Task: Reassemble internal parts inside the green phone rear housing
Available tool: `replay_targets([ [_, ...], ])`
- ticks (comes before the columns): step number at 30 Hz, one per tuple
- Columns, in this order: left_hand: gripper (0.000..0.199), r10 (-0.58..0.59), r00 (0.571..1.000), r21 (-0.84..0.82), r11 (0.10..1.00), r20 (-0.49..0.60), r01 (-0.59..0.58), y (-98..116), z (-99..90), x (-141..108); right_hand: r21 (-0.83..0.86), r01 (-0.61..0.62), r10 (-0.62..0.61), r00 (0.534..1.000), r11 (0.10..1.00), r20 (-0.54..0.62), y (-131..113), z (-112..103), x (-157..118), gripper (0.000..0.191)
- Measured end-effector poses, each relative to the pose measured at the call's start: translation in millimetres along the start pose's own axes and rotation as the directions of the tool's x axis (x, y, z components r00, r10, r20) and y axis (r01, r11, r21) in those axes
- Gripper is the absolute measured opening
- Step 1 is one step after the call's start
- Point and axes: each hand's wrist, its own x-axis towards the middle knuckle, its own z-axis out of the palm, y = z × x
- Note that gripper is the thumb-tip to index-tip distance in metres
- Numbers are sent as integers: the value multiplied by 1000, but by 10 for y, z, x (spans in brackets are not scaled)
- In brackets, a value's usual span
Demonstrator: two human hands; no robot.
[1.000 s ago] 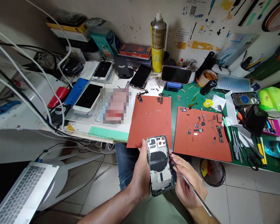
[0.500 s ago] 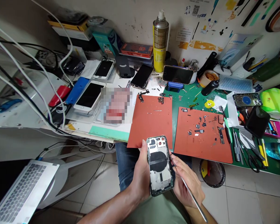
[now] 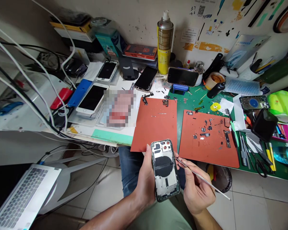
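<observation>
My left hand (image 3: 145,180) grips a bare phone housing (image 3: 166,183) along its left side, thumb near the upper corner. The housing's inside faces up, with a dark round patch in the middle and camera openings at the top. In my right hand (image 3: 198,187) is a thin metal pry tool (image 3: 206,181), pinched between thumb and fingers. The tool's tip meets the right edge of the housing; whether it is under the rim I cannot tell. Both hands are above my lap, in front of the bench edge.
Small phone parts lie on the right red mat (image 3: 189,150); the left red mat (image 3: 144,134) holds a few more. Scissors (image 3: 261,166) and tweezers are at the right. A spray can (image 3: 165,44) stands behind. A laptop (image 3: 26,195) sits lower left, and a bin (image 3: 222,179) below the bench.
My right hand has shifted right and slightly away from the housing. The pry tool has swung to a flatter angle, its rear end farther right and higher. My left hand barely moved.
</observation>
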Motion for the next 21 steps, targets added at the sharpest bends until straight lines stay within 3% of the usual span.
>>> replay_targets([
  [3,76,46,998,26,999,49,-47,-6,1,2,95,-218,219,976,971,-10,-29,0,15,17],
  [7,78,17,999,-2,1000,40,-17,-17,-24,18,240,-469,475,879,850,38,-15,-34,73,9],
  [10,77,3,1000,-54,999,0,-3,-16,-40,34,291,-589,592,801,754,86,0,-79,130,13],
  [12,72,15,999,-71,997,-46,-18,-10,-43,44,303,-603,618,784,738,57,-4,-117,156,14],
  [14,69,31,995,-44,998,-91,-35,-6,-40,52,299,-548,574,819,781,3,-27,-149,160,12],
  [17,75,60,993,72,996,-97,-53,-13,-38,52,213,-382,399,916,899,-44,-91,-152,120,15],
  [19,78,58,995,123,991,-76,-48,-25,-42,48,112,-249,254,966,962,-39,-139,-119,77,22],
  [21,78,41,998,123,992,-53,-34,-40,-53,44,31,-150,150,989,988,5,-175,-76,38,29],
])
